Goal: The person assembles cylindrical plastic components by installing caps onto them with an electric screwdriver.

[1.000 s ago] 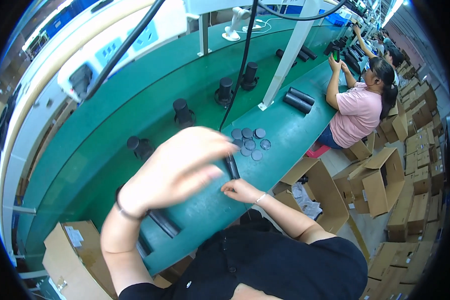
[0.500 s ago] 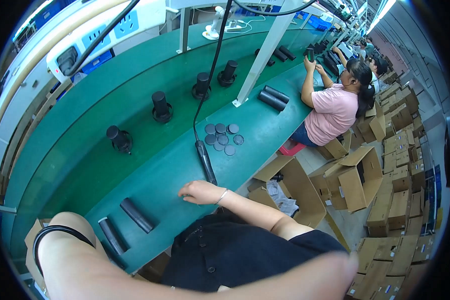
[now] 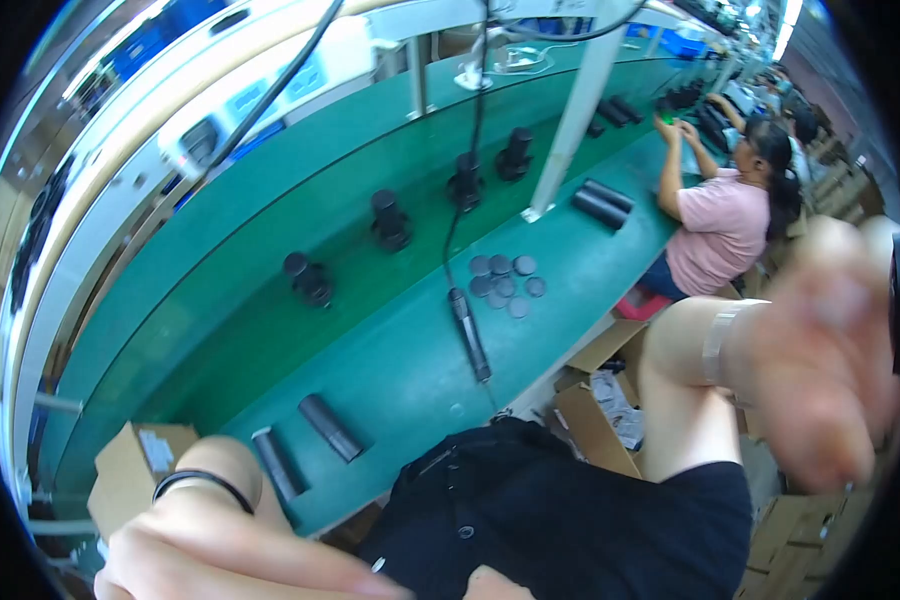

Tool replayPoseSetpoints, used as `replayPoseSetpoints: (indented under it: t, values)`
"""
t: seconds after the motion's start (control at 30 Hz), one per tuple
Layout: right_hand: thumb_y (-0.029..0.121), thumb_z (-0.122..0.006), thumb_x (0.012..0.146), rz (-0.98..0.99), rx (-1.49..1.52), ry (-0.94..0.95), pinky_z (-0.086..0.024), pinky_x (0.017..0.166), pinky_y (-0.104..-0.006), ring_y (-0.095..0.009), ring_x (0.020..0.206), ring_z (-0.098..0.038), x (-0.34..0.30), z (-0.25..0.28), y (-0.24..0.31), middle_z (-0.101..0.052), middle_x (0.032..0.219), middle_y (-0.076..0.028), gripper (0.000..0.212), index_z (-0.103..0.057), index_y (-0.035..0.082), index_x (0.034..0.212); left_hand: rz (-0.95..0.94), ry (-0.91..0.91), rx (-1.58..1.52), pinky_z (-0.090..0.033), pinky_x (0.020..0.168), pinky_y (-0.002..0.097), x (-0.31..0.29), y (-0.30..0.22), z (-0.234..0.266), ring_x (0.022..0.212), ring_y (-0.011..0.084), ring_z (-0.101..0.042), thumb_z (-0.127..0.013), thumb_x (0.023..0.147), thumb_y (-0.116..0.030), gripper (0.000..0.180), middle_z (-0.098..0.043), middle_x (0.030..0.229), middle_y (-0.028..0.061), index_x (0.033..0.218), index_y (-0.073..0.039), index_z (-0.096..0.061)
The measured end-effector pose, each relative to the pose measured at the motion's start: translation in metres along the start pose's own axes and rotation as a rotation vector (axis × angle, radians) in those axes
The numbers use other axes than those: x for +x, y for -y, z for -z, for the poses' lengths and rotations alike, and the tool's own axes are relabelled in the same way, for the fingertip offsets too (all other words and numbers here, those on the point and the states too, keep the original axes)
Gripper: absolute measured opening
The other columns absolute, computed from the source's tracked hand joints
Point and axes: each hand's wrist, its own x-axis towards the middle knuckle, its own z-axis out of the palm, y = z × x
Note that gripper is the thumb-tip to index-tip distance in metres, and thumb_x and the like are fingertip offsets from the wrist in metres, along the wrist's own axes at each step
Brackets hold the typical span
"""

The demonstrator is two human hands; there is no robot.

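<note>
My left hand (image 3: pixel 180 550) is large and close at the lower left, a black band round its arm. One finger stretches rightward with nothing seen on it; the lower edge cuts off the rest. Raised at the right edge is my right hand (image 3: pixel 815 350), its wrist in a silver bracelet; motion smears its fingers. Neither hand touches the green bench (image 3: pixel 410 420). Two black tubes, one nearer the edge (image 3: pixel 280 465) and one beside it (image 3: pixel 331 428), lie near my left arm. A black corded electric screwdriver (image 3: pixel 470 335) lies mid-bench beside several black round caps (image 3: pixel 503 285).
Several upright black cylindrical parts (image 3: pixel 390 220) stand along the green channel behind. A metal post (image 3: pixel 575 120) rises from the bench near two more black tubes (image 3: pixel 602 203). A co-worker in pink (image 3: pixel 720 225) sits at the right. Cardboard boxes (image 3: pixel 595 430) stand on the floor.
My right hand has left the bench near the screwdriver and come up to the right edge. The view has swung, shifting the bench rightward. My left hand has come into view at lower left.
</note>
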Motion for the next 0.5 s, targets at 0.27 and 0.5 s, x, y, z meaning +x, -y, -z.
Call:
replayPoseSetpoints:
  t: [0.27, 0.5]
  values:
    - [0.001, -0.054, 0.08, -0.017, 0.02, 0.1, -0.049, 0.071, -0.0287, -0.02, 0.085, -0.06, 0.016, -0.015, 0.004, -0.06, 0.098, -0.014, 0.019, -0.059, -0.001, 0.098, 0.399, -0.222, -0.282, -0.047, 0.073, 0.0283, 0.016, -0.02, -0.006, 0.087, 0.0199, -0.053, -0.047, 0.084, -0.007, 0.02, -0.055, 0.097, 0.0088, 0.098, 0.005, -0.055]
    - [0.005, -0.054, 0.081, 0.574, -0.109, 0.127, -0.049, 0.07, -0.0288, -0.02, 0.084, -0.059, 0.154, 0.009, 0.03, -0.06, 0.097, -0.014, 0.018, -0.059, -0.002, 0.097, 0.077, -0.439, -0.566, -0.046, 0.086, 0.0225, 0.014, -0.041, 0.001, 0.079, 0.0184, -0.057, -0.045, 0.088, -0.009, 0.022, -0.059, 0.085, 0.0099, 0.094, 0.01, -0.054]
